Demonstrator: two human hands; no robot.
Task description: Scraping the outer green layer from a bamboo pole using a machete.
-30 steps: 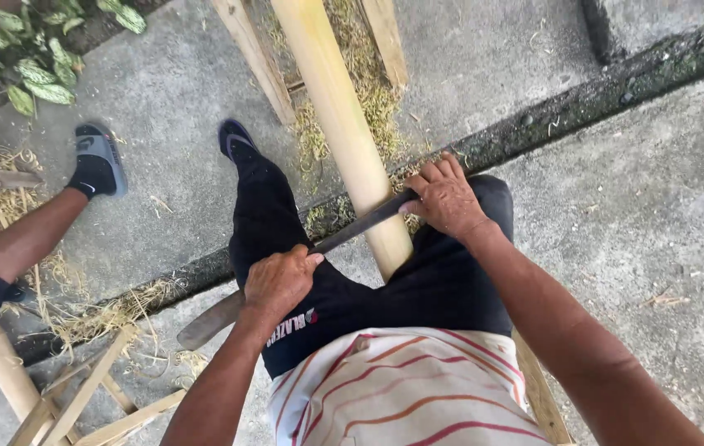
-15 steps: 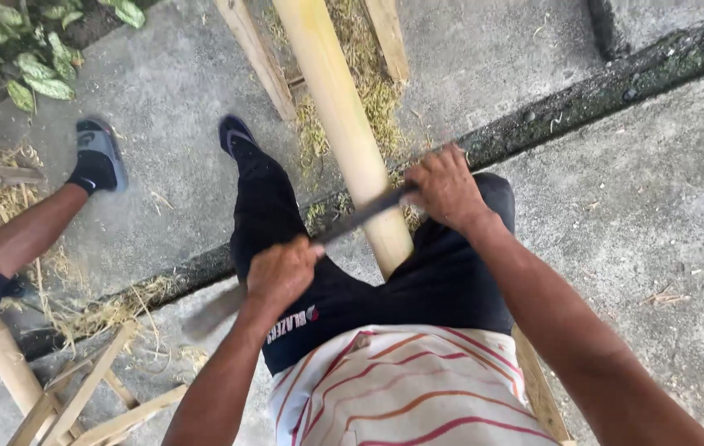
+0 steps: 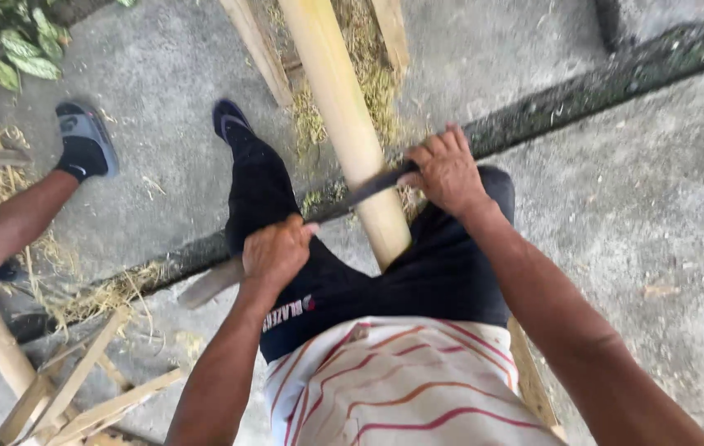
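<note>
Between the knees, a pale bamboo pole (image 3: pixel 343 124) runs away from the body over the lap; a long dark blade (image 3: pixel 372 186) lies across it, edge against the pole's surface.

- Right hand (image 3: pixel 448 169): fingers curled shut over the blade's far end, just right of the pole; the steel emerges from under the fist toward the left.
- Left hand (image 3: pixel 273 252): fist clamped on the near end, low and left of the pole; a pale wooden handle (image 3: pixel 207 285) juts out beyond it.

Judgement on doing the stroke well: keep both fists level so the edge bites evenly; keep the angle shallow to lift thin shavings rather than dig; pull with both arms together; keep the right fingers clear of the edge, since that hand seems to grip bare steel; thighs sit directly under the stroke, so control matters.

Around: straw-like shavings (image 3: pixel 319 124) piled beyond the hands beside the pole; split wooden slats (image 3: pixel 79 396) down-left of the left hand; a mossy crack (image 3: pixel 599 83) in the concrete running past the right hand.

In the way: another person's leg (image 3: pixel 21 215) and sandalled foot (image 3: pixel 83 149) well left of the left hand, near the handle's swing side; leaves (image 3: pixel 13 49) far up-left, no hindrance.
</note>
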